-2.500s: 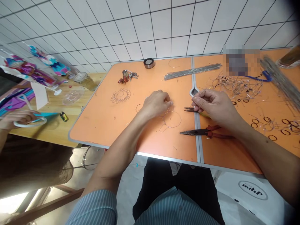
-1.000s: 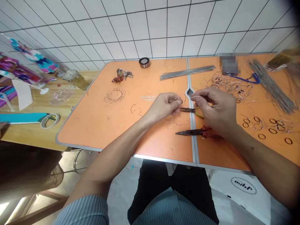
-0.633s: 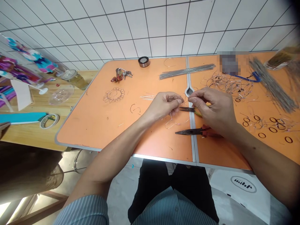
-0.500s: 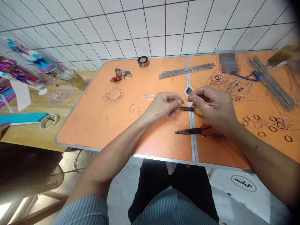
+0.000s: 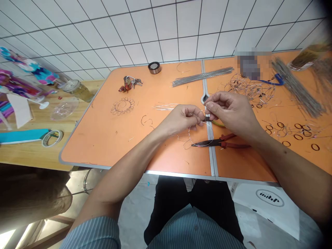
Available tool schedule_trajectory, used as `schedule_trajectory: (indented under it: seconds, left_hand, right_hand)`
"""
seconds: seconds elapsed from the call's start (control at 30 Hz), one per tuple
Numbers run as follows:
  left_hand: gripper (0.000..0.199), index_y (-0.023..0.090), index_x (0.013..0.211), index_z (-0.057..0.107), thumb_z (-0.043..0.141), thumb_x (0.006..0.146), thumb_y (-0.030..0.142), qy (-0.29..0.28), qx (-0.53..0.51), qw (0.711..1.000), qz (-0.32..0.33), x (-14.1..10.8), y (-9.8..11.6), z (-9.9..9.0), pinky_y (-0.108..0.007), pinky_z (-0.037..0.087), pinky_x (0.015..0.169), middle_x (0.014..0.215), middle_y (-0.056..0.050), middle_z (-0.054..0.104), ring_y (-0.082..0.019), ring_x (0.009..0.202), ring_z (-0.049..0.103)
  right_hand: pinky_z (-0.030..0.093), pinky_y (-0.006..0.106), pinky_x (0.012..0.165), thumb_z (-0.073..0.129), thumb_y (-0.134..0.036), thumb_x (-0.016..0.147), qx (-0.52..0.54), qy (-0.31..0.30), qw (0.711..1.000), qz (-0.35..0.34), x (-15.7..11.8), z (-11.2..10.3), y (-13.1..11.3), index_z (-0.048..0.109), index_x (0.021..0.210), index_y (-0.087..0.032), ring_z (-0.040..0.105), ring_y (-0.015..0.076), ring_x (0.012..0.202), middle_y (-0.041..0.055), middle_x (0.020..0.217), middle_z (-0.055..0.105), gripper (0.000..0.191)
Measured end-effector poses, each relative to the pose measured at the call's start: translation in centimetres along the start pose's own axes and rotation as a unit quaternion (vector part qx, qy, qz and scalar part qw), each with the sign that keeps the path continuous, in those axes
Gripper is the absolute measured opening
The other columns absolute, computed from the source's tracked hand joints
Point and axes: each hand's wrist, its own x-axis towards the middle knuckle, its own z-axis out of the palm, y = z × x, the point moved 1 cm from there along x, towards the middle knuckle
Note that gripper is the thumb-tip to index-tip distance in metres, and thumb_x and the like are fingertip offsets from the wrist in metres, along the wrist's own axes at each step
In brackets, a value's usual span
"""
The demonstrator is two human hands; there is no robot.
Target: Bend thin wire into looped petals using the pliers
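Note:
My left hand (image 5: pixel 188 117) pinches a thin wire ring (image 5: pixel 190 139), which hangs below its fingertips over the table. Close on its right, my right hand (image 5: pixel 225 107) has thumb and forefinger pressed together; what they hold is too fine to make out. Under the hands lie red-handled long-nose pliers (image 5: pixel 225 142), their dark jaws partly behind the ring. A second tool with a yellow-green handle (image 5: pixel 217 123) is mostly hidden by my fingers. A flower-shaped wire loop (image 5: pixel 122 106) and several short straight wires (image 5: pixel 164 107) lie to the left.
Behind the hands is a bundle of straight wires (image 5: pixel 202 76), with a roll of tape (image 5: pixel 154 67) near the wall. Tangled wire (image 5: pixel 250 88), dark rings (image 5: pixel 298 137) and a thicker wire bundle (image 5: pixel 298 88) lie on the right. Keys (image 5: pixel 131 83) sit at the back left.
The wire ring now shows clearly below my left hand, over the pliers. My right hand has shifted slightly left and up. The whole view has moved a little.

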Motion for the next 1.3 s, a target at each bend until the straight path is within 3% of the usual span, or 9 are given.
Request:
schedule_trajectory:
  seconds: [0.1, 0.27, 0.4, 0.6, 0.77, 0.9, 1.13, 1.3]
  left_hand:
    - [0.014, 0.016, 0.084, 0.081, 0.074, 0.090, 0.005, -0.007, 0.010, 1.000, 0.019, 0.1, -0.2, 0.0, -0.024, 0.057, 0.074, 0.086, -0.003, 0.081, -0.010, 0.075, 0.071]
    - [0.020, 0.017, 0.081, 0.080, 0.080, 0.099, 0.025, -0.018, 0.031, 0.999, 0.039, 0.1, -0.4, 0.0, -0.026, 0.054, 0.075, 0.083, -0.003, 0.078, -0.010, 0.074, 0.067]
    - [0.021, 0.018, 0.082, 0.081, 0.085, 0.097, 0.031, -0.014, 0.033, 0.998, 0.043, 0.0, -0.5, 0.1, -0.027, 0.052, 0.074, 0.083, -0.004, 0.078, -0.012, 0.074, 0.064]
    - [0.021, 0.018, 0.075, 0.078, 0.080, 0.096, 0.022, 0.021, 0.056, 0.998, 0.037, 0.1, -0.8, 0.4, -0.028, 0.050, 0.072, 0.077, -0.003, 0.075, -0.012, 0.072, 0.062]
    - [0.020, 0.018, 0.075, 0.078, 0.082, 0.094, 0.024, 0.103, 0.023, 0.994, 0.041, 0.4, -0.8, 0.3, -0.027, 0.047, 0.069, 0.076, -0.002, 0.072, -0.011, 0.070, 0.057]
    - [0.021, 0.019, 0.075, 0.077, 0.082, 0.094, 0.024, 0.153, 0.002, 0.987, 0.041, 0.3, -0.4, 0.1, -0.026, 0.049, 0.070, 0.074, 0.000, 0.068, -0.011, 0.071, 0.056]
    - [0.018, 0.020, 0.079, 0.079, 0.085, 0.094, 0.029, 0.165, -0.004, 0.985, 0.045, 0.3, -0.5, 0.2, -0.026, 0.050, 0.069, 0.077, 0.001, 0.070, -0.011, 0.070, 0.056]
    - [0.020, 0.020, 0.078, 0.075, 0.080, 0.097, 0.024, 0.162, -0.002, 0.986, 0.042, 0.2, -0.2, 0.5, -0.025, 0.052, 0.068, 0.073, 0.001, 0.068, -0.011, 0.069, 0.059]
  right_hand:
    - [0.060, 0.039, 0.074, 0.084, -0.033, 0.099, -0.010, -0.006, 1.000, 0.006, 0.1, -0.1, -0.1, 0.078, 0.091, -0.026, 0.068, 0.0193, 0.070, 0.0037, 0.085, 0.075, 0.012]
    - [0.060, 0.040, 0.073, 0.086, -0.036, 0.097, -0.018, -0.024, 0.999, 0.027, 0.1, -0.2, -0.2, 0.078, 0.090, -0.027, 0.069, 0.0217, 0.071, 0.0032, 0.078, 0.073, 0.014]
    - [0.059, 0.040, 0.073, 0.084, -0.033, 0.098, -0.018, -0.034, 0.999, 0.031, 0.1, -0.1, -0.2, 0.080, 0.091, -0.027, 0.069, 0.0214, 0.070, 0.0033, 0.077, 0.074, 0.010]
    - [0.060, 0.039, 0.075, 0.082, -0.035, 0.101, -0.011, -0.050, 0.998, 0.027, 0.0, 0.1, 0.1, 0.080, 0.094, -0.027, 0.069, 0.0211, 0.072, 0.0025, 0.077, 0.074, 0.011]
    - [0.062, 0.038, 0.079, 0.089, -0.044, 0.102, -0.002, -0.042, 0.998, 0.039, -0.3, 0.3, -0.2, 0.079, 0.097, -0.027, 0.075, 0.0216, 0.080, 0.0061, 0.093, 0.082, 0.021]
    - [0.059, 0.038, 0.075, 0.090, -0.041, 0.100, -0.034, -0.074, 0.995, 0.057, -0.4, 0.6, 0.0, 0.080, 0.092, -0.026, 0.074, 0.0216, 0.077, 0.0056, 0.090, 0.081, 0.020]
    - [0.055, 0.039, 0.071, 0.086, -0.046, 0.100, -0.036, -0.058, 0.994, 0.083, -0.6, 1.1, 0.3, 0.076, 0.082, -0.027, 0.066, 0.0209, 0.072, 0.0038, 0.075, 0.073, 0.028]
    - [0.048, 0.038, 0.068, 0.082, -0.036, 0.099, -0.060, -0.044, 0.993, 0.087, -0.6, 1.2, 0.0, 0.076, 0.080, -0.026, 0.061, 0.0203, 0.073, 0.0042, 0.082, 0.075, 0.022]
